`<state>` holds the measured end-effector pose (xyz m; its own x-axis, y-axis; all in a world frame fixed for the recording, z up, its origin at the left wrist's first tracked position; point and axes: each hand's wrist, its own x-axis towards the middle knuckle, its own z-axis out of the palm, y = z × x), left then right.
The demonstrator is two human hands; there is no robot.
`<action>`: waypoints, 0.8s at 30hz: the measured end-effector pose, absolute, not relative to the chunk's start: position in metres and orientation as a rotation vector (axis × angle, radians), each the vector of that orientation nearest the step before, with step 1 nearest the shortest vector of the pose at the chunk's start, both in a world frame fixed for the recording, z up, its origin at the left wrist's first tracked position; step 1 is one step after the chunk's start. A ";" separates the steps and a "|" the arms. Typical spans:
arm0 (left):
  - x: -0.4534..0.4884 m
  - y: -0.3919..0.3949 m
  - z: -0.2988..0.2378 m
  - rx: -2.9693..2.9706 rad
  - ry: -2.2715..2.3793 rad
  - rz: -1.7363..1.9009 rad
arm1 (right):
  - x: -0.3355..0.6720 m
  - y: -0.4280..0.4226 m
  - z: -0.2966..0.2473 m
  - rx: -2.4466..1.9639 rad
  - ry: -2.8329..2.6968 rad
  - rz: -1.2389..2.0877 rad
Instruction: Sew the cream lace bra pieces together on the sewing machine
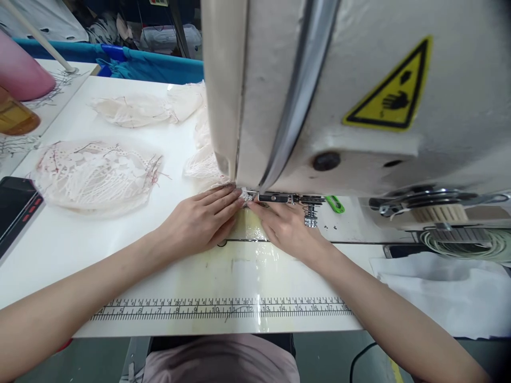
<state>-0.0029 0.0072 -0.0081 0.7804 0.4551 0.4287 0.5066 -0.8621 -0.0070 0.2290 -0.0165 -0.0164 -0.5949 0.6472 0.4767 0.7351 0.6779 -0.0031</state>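
Observation:
A small piece of white lace fabric lies at the presser foot of a sewing machine. My left hand rests flat on the left side of the lace, fingers stretched out and close together, tips beside the foot. From the right, my right hand reaches in with its fingers extended and lying low at the lace's edge. Some right fingertips are hidden beneath the machine parts. More sheer lace trails behind my left hand, partly covered by the machine head.
Lace pieces with red threads lie on the left of the white table. A black phone-like device and pink thread cone are farther left. A printed ruler runs along the front edge. White cloth lies right.

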 end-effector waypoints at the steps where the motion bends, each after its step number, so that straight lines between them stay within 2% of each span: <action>1: -0.003 0.008 -0.008 -2.848 -0.774 -0.642 | 0.229 -0.017 -0.017 -1.071 -2.465 -0.292; 7: -0.003 0.009 -0.009 -2.898 -0.840 -0.637 | 0.228 -0.015 -0.017 -1.104 -2.516 -0.349; 18: 0.001 0.009 -0.005 -2.868 -0.900 -0.550 | 0.230 -0.016 -0.011 -1.326 -2.314 -0.016; 24: 0.000 0.006 -0.004 -2.871 -0.970 -0.491 | 0.241 -0.010 -0.032 -1.308 -2.279 -0.035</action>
<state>-0.0002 0.0065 -0.0041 0.7494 0.5787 0.3216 0.6017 -0.7980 0.0339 0.2407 -0.0101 -0.0324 -0.4074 0.8011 0.4384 0.8144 0.5359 -0.2226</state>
